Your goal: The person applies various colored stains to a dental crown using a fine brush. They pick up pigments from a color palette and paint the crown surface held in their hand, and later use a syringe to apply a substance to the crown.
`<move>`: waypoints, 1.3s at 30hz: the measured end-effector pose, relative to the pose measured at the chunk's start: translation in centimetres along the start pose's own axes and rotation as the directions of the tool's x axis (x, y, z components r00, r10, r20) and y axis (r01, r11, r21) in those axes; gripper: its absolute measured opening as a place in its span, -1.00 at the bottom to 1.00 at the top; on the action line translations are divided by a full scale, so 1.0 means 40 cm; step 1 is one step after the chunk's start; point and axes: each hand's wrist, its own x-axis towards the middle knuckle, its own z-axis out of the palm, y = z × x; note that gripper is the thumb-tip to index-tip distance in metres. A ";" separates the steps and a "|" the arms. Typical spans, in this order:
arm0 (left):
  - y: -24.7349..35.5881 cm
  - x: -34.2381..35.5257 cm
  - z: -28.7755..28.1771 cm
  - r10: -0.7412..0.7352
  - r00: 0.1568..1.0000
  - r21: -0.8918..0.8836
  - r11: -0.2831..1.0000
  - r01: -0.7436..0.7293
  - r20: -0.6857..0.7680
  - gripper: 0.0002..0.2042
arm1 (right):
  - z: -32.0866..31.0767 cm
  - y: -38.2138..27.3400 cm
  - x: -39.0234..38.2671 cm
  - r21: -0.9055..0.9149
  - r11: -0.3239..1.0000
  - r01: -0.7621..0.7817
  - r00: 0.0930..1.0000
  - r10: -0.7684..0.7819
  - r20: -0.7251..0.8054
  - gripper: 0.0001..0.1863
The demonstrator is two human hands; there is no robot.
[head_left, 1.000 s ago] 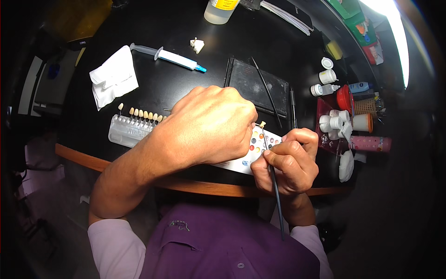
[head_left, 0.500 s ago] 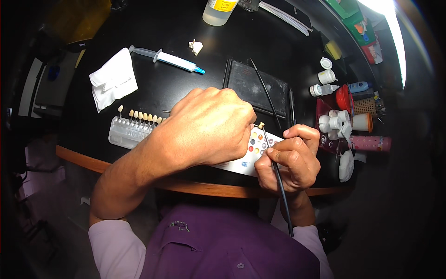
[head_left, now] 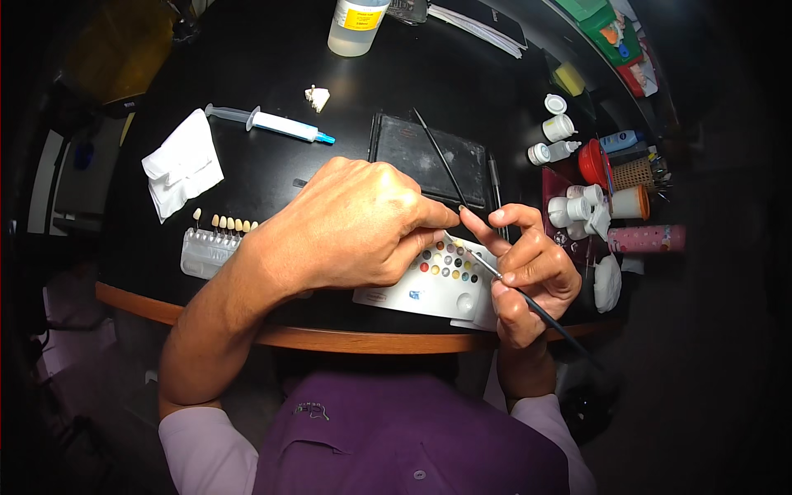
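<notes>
My left hand point(head_left: 346, 227), back upward, hovers over a white card palette point(head_left: 388, 294) with coloured spots. Its index finger points right, almost meeting a fingertip of my right hand, and its thumb is bent underneath; what it grips is mostly hidden. My right hand point(head_left: 528, 272) pinches a slim dark brush point(head_left: 544, 318) with a silver ferrule, slanting up-left toward my left thumb. A clear holder of tooth shade tabs point(head_left: 206, 252) lies left of my wrist. Beyond both hands are a black flat case point(head_left: 429, 157) and a second brush point(head_left: 437, 148) lying across it.
A folded tissue point(head_left: 181, 161), a syringe point(head_left: 280, 125), a small cream piece point(head_left: 318, 97) and a bottle point(head_left: 351, 37) lie or stand across the black desk point(head_left: 239, 66). White jars point(head_left: 559, 128), a red container point(head_left: 592, 165) and a pink cylinder point(head_left: 643, 239) crowd the right side.
My left index finger has straightened to the right and my right fingers have lifted and opened around the brush, whose handle now slants further right. The small cream piece between them is now mostly hidden.
</notes>
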 end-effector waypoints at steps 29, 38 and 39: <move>0.004 0.028 -0.009 0.159 0.987 -0.075 0.985 -0.156 0.031 -0.62 | -0.046 -0.022 0.007 -0.119 0.989 0.089 0.990 -0.075 0.121 -0.82; 0.004 0.031 -0.014 0.177 0.983 -0.057 0.983 -0.174 0.053 -0.65 | -0.049 -0.027 0.007 -0.094 0.991 0.093 0.990 -0.083 0.110 -0.84; 0.005 0.032 -0.015 0.176 0.982 -0.068 0.983 -0.171 0.063 -0.62 | -0.050 -0.029 0.010 -0.121 0.987 0.109 0.986 -0.092 0.142 -0.84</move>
